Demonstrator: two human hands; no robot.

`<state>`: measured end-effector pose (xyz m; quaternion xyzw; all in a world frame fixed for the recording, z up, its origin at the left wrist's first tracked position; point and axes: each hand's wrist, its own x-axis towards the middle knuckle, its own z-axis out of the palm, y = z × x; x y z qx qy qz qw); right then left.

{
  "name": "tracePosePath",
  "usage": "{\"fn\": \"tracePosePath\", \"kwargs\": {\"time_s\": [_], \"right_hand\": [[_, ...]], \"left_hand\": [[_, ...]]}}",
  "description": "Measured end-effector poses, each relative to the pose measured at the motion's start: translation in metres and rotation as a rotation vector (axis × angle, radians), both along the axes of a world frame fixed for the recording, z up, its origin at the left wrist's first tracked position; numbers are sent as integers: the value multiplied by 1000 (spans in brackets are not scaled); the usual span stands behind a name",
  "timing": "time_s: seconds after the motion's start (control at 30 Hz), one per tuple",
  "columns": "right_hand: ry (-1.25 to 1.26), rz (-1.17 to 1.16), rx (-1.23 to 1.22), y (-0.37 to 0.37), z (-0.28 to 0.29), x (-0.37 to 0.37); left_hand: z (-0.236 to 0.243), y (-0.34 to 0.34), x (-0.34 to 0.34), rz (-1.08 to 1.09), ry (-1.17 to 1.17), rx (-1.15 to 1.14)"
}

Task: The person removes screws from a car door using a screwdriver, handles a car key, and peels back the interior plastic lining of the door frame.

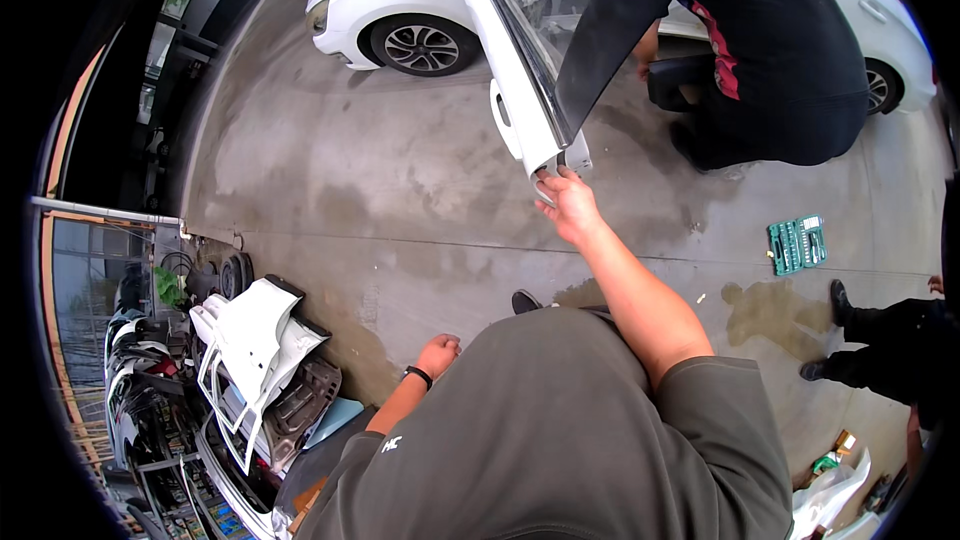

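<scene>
A white car door (512, 70) with a dark window frame stands swung out from the white car (350, 0). My right hand (570, 208) reaches forward to the door's rear edge, below the window corner, fingers curled against it and closed on it. Low at my side hangs my left hand (438, 355), a dark band round the wrist. Its fingers are loosely curled together, and I see nothing in them. Beyond the door a person in dark clothes (790, 50) bends low by the car's door opening; what their hands do is partly hidden.
A green socket set case (797, 245) lies open on the concrete floor (420, 270), near wet patches. At right stands another person, with dark trousers (890, 332) showing. Removed white door panels (262, 335) and scrap parts are piled at left. Plastic wrapping (835, 490) lies lower right.
</scene>
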<state>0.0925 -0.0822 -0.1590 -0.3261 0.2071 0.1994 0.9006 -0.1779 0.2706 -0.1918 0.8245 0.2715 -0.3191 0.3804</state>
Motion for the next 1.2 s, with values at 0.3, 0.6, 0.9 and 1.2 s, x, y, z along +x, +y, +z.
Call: {"fn": "tracePosePath", "kwargs": {"time_s": [0.3, 0.6, 0.9, 1.2], "right_hand": [[37, -14, -62, 14, 5, 3], [110, -22, 49, 3, -9, 11], [40, -30, -23, 12, -4, 3], [47, -33, 45, -3, -15, -3]], "left_hand": [[-15, 2, -4, -144, -4, 46], [-4, -23, 6, -107, 21, 43], [13, -27, 2, -43, -12, 35], [-10, 2, -14, -16, 4, 4]]}}
